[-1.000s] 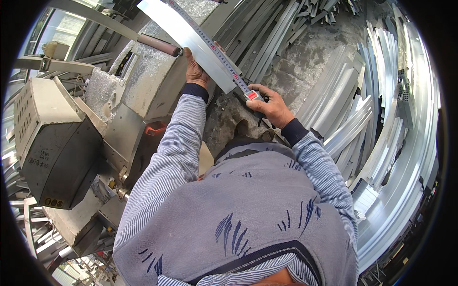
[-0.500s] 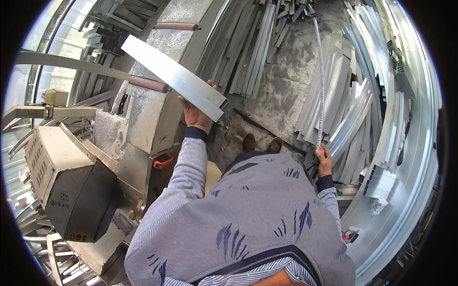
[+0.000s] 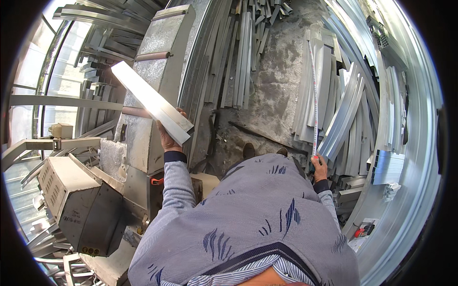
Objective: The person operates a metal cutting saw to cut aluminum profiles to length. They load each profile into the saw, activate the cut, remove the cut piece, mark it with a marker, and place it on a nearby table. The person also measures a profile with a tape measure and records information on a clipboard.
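Observation:
My left hand (image 3: 168,138) grips the near end of a silvery aluminium profile (image 3: 148,100), its fingers wrapped round from beneath. The bar slants away to the far left, above the saw-dusted machine bed, with bright glare along its upper face. On the other side, my right hand (image 3: 320,170) is closed round a tape measure whose case is mostly hidden by the fingers. Its pulled-out blade (image 3: 315,100) runs away from me, over the stacked profiles on the right.
A long machine bed with rollers (image 3: 151,56) lies at left, beside a boxy machine housing (image 3: 81,195). Profiles (image 3: 243,62) lie on the floor ahead; more are stacked (image 3: 341,114) at right. A long metal surface (image 3: 405,190) curves along the right, bearing a red-and-black item (image 3: 365,231).
The held profile and my left hand have shifted left, further over the machine bed. The whole view has shifted slightly. The tape blade looks a little shorter, and my right hand still holds the tape.

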Demonstrator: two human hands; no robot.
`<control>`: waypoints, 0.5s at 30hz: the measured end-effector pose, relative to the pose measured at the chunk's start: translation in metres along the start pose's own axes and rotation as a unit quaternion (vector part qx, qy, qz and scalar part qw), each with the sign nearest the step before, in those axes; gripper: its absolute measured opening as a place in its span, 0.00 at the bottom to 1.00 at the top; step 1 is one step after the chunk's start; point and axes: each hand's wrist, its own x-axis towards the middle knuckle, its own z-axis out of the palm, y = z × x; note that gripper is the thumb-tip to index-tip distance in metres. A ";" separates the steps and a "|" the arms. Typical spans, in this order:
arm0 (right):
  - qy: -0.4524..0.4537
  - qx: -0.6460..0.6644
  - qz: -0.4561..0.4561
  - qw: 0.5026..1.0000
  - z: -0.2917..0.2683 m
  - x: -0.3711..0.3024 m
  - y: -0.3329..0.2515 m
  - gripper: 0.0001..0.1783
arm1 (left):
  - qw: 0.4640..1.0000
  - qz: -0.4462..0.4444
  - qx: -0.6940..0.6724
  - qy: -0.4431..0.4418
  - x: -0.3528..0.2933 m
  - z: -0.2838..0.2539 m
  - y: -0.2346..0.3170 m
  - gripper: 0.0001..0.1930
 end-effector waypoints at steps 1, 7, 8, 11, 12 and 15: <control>0.006 -0.016 -0.006 1.000 -0.001 0.006 0.003 0.33 | 0.999 0.000 0.024 0.030 -0.001 0.004 0.004 0.44; -0.023 -0.048 -0.011 0.999 -0.021 0.018 0.024 0.33 | 0.942 0.015 0.250 0.224 -0.010 0.015 -0.014 0.29; -0.023 -0.054 -0.002 0.998 -0.025 0.018 0.028 0.33 | 0.926 0.025 0.284 0.246 -0.015 0.015 -0.020 0.29; -0.015 -0.076 -0.020 0.997 -0.037 0.015 0.038 0.32 | 0.883 0.057 0.388 0.257 -0.029 0.014 -0.034 0.31; -0.014 -0.086 -0.031 0.996 -0.041 0.013 0.041 0.32 | 0.868 0.063 0.415 0.267 -0.034 0.015 -0.036 0.33; -0.021 -0.092 -0.014 0.995 -0.053 0.014 0.048 0.32 | 0.817 0.088 0.486 0.296 -0.041 0.021 -0.044 0.38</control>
